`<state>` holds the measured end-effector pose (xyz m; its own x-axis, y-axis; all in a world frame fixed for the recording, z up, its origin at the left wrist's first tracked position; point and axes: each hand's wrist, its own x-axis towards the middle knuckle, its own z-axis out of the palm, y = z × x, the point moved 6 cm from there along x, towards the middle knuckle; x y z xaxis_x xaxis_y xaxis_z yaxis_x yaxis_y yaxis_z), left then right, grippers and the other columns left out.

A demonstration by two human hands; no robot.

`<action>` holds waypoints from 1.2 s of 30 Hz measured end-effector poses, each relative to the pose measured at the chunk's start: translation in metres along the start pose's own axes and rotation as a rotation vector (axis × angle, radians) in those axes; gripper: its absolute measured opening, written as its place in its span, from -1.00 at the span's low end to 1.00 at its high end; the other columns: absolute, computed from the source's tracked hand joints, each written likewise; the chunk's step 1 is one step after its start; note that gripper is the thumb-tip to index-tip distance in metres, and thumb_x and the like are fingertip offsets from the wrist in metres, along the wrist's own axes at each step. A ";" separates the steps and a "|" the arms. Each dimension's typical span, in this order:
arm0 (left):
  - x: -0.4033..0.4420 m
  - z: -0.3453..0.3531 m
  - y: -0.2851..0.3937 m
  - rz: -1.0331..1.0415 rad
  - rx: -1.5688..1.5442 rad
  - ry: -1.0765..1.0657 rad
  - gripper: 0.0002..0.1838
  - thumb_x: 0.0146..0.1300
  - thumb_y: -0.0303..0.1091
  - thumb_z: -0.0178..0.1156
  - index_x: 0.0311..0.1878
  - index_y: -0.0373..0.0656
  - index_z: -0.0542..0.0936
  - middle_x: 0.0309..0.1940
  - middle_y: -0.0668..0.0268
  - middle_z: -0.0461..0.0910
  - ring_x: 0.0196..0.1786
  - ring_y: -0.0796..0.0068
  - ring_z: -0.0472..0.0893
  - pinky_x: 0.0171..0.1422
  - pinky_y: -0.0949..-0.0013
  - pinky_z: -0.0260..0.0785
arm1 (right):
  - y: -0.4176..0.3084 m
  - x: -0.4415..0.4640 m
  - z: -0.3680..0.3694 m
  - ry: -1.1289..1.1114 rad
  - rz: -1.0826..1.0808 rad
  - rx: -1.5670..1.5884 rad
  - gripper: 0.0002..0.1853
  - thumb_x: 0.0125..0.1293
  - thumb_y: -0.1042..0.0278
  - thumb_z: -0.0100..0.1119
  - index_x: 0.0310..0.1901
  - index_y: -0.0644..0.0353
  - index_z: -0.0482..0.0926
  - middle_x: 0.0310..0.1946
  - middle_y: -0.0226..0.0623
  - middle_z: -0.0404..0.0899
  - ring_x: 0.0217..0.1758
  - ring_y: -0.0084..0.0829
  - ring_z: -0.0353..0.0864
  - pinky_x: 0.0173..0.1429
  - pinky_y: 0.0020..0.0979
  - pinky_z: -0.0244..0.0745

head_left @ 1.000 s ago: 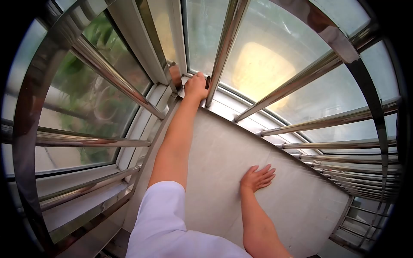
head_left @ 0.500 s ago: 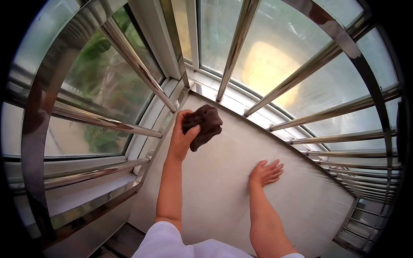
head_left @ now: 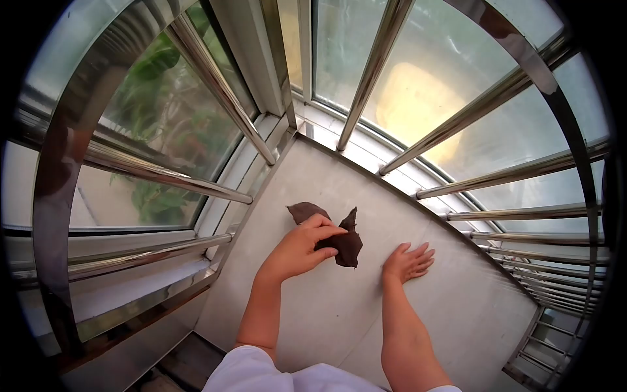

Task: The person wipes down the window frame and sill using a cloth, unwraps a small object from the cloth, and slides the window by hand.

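Observation:
A dark brown cloth [head_left: 346,247] is bunched on the pale tiled surface [head_left: 313,313], with one corner sticking out to the left and another pointing up. My left hand [head_left: 302,247] grips the cloth between thumb and fingers, and part of it is hidden under the fingers. To the right, my right hand [head_left: 407,262] lies flat on the same surface with its fingers spread, holding nothing.
Shiny metal rails [head_left: 222,98] stand along the left side, with a window and green plants [head_left: 157,124] behind them. More metal bars [head_left: 470,117] run along the right in front of another window. A metal edge strip [head_left: 405,193] borders the pale surface.
My left hand has come down and nearer with the brown cloth, which was a folded bundle held up and now spreads out on the surface. My right hand stays flat in place.

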<state>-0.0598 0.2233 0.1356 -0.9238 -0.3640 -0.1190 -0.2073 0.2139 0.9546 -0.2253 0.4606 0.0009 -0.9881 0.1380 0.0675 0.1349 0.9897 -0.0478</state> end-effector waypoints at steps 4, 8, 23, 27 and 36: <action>0.077 -0.044 -0.029 -0.075 0.390 0.476 -0.74 0.08 -0.48 0.26 -0.11 -0.20 0.60 -0.26 0.20 0.56 -0.22 0.31 0.62 -0.14 0.31 0.44 | -0.001 0.000 -0.002 -0.012 0.007 0.000 -0.36 0.33 0.08 -0.11 0.40 0.11 0.10 0.47 -0.13 -0.07 0.51 -0.02 -0.11 0.50 0.02 -0.21; 0.175 -0.071 -0.052 -0.090 0.683 0.607 -0.82 0.13 -0.50 0.19 -0.16 -0.19 0.61 -0.20 0.14 0.56 -0.16 0.08 0.58 -0.07 0.16 0.45 | 0.000 0.001 0.003 0.013 0.000 -0.008 -0.36 0.33 0.08 -0.10 0.40 0.11 0.10 0.47 -0.13 -0.06 0.51 -0.01 -0.11 0.50 0.03 -0.21; 0.252 -0.081 -0.101 -0.544 0.917 0.541 -0.77 0.27 -0.40 0.03 -0.25 -0.09 0.70 -0.13 0.27 0.65 -0.01 0.27 0.63 -0.07 0.31 0.55 | 0.000 0.002 0.004 -0.011 -0.002 0.008 -0.34 0.30 0.09 -0.09 0.40 0.13 0.10 0.48 -0.12 -0.10 0.52 -0.01 -0.14 0.51 0.03 -0.25; 0.253 -0.080 -0.099 -0.552 0.937 0.490 -0.78 0.26 -0.40 0.04 -0.25 -0.07 0.70 -0.10 0.29 0.64 -0.02 0.29 0.63 -0.06 0.31 0.54 | 0.000 0.002 0.003 0.000 -0.012 0.008 -0.33 0.30 0.09 -0.09 0.40 0.14 0.10 0.48 -0.12 -0.10 0.52 -0.02 -0.15 0.51 0.02 -0.26; 0.182 -0.086 -0.069 -0.160 0.485 0.873 -0.88 0.25 -0.37 0.10 -0.22 -0.20 0.51 -0.34 0.25 0.62 -0.23 0.26 0.62 -0.16 0.21 0.44 | 0.001 0.001 0.005 0.025 -0.018 -0.032 -0.34 0.32 0.08 -0.10 0.40 0.13 0.10 0.47 -0.13 -0.09 0.52 -0.02 -0.14 0.51 0.03 -0.24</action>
<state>-0.1856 0.0643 0.0717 -0.3556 -0.9149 0.1912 -0.5957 0.3795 0.7079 -0.2265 0.4615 -0.0045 -0.9883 0.1210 0.0925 0.1202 0.9926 -0.0143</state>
